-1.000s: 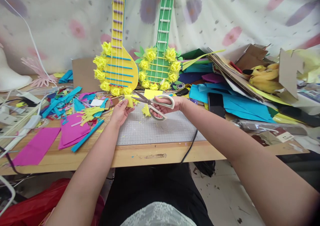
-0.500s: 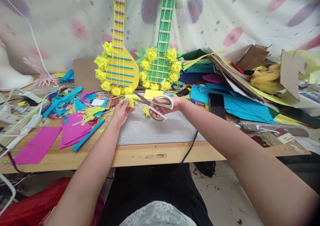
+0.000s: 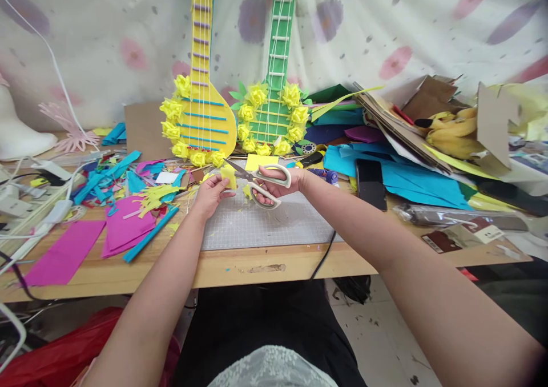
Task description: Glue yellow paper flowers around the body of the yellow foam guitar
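Observation:
My left hand pinches a small piece of yellow paper above the left part of the grey cutting mat. In my right hand are scissors with pale handles, the fingers through the loops. Their blades are spread and point left, close beside the yellow piece; whether they touch it I cannot tell. A yellow scrap lies on the mat below the blades. Behind the hands, a yellow sheet lies near the mat's far edge.
A yellow paper instrument and a green one, both with yellow flowers, lean at the back. Magenta sheets and blue scraps lie left. To the right are a phone, blue sheets and a cardboard pile.
The yellow piece has turned and tilted in my left hand, and its fingers have spread a little. The scissors have shifted slightly left and down. The whole view has moved slightly.

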Motion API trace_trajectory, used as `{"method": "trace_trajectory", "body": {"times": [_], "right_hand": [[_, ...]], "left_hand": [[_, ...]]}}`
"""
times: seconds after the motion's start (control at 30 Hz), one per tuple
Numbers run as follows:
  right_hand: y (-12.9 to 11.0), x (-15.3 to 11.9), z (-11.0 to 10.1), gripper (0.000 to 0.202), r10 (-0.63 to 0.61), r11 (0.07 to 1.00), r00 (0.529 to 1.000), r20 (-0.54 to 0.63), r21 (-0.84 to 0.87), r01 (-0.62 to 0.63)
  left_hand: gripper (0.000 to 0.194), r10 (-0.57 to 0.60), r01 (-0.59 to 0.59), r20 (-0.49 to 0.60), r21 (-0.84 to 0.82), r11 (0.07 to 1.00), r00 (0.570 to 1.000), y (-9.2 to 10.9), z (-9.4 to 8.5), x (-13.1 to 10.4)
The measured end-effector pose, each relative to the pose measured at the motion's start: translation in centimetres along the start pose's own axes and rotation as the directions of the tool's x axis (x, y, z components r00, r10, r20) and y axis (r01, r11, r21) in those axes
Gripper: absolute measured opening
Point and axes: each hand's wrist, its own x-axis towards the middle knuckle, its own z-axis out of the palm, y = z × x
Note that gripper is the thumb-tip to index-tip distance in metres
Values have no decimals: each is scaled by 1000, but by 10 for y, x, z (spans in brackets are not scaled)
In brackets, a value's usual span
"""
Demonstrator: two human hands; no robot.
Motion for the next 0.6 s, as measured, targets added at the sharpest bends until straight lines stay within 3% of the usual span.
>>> {"method": "trace_trajectory", "body": {"times": [0.37, 0.5, 0.6], "right_hand": [[-1, -4, 6, 54, -69, 997, 996, -57, -33, 67], [-4, -7, 6, 53, -123, 991, 982, -146, -65, 115], [-10, -10, 7, 50, -235, 970, 939, -251, -121, 210]], "left_hand": [[40, 22, -20, -22, 107, 994, 1000, -3, -6, 5], [36, 12, -13, 2, 148, 989, 1000, -6, -7, 5], [37, 9, -11, 18, 166, 986, 1000, -5, -7, 2]]}}
